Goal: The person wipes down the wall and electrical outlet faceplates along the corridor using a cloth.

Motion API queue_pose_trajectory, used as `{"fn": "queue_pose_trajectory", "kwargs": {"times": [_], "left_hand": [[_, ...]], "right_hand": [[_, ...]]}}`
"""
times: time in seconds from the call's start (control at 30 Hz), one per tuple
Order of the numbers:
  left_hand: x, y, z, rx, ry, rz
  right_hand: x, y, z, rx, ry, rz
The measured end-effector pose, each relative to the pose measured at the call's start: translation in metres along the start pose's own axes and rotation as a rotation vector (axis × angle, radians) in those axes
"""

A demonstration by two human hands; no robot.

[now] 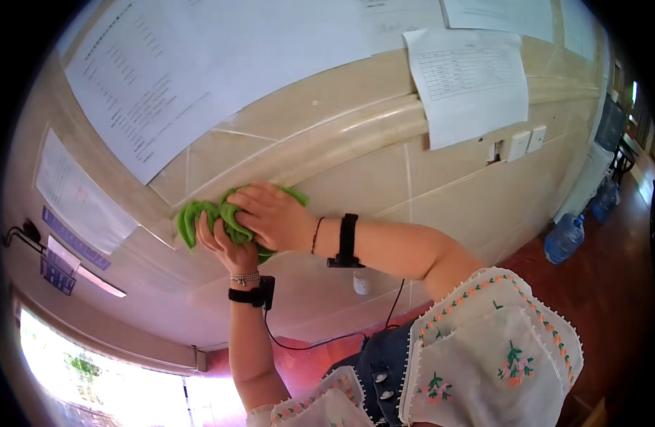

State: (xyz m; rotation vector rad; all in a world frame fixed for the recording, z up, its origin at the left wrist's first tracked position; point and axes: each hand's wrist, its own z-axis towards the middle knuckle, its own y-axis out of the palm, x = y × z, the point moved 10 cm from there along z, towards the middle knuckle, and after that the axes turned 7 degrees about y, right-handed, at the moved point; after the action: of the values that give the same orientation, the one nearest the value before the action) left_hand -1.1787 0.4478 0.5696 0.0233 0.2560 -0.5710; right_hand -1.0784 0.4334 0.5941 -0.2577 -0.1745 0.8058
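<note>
A bunched green cloth (193,215) lies against the beige tiled wall, just under the raised tile ledge. My left hand (230,245) grips its lower part, fingers curled round the folds and pointing up. Higher and to the right, my right hand (277,215) presses on the cloth with its fingers bent over it. The two hands are close together, and part of the cloth is hidden beneath them. Both wrists wear a black strap and a bracelet.
Printed sheets (469,85) hang on the wall above the raised ledge (356,132). White wall sockets (518,146) sit to the right, beside an opening. Blue water bottles (566,238) stand on the red floor at the far right. A bright window (78,363) is at lower left.
</note>
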Motion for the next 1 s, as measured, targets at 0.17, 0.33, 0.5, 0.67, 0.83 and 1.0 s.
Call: {"fn": "queue_pose_trajectory", "kwargs": {"times": [0.17, 0.33, 0.5, 0.67, 0.83, 1.0], "left_hand": [[0.076, 0.056, 0.023, -0.011, 0.090, -0.068], [0.134, 0.084, 0.053, -0.081, 0.111, -0.151], [0.159, 0.089, 0.080, -0.120, 0.028, -0.248], [0.177, 0.088, 0.093, -0.005, -0.036, -0.184], [0.196, 0.107, 0.093, -0.106, -0.067, -0.172], [0.204, 0.110, 0.088, -0.156, -0.048, -0.118]], "right_hand": [[0.070, -0.067, -0.032, 0.021, 0.022, -0.001], [0.101, -0.125, -0.046, 0.012, 0.095, -0.116], [0.109, -0.173, -0.035, 0.126, 0.192, -0.104], [0.135, -0.208, -0.028, 0.204, 0.196, -0.254], [0.141, -0.213, -0.024, 0.066, 0.332, -0.398], [0.155, -0.231, -0.021, 0.005, 0.288, -0.464]]}}
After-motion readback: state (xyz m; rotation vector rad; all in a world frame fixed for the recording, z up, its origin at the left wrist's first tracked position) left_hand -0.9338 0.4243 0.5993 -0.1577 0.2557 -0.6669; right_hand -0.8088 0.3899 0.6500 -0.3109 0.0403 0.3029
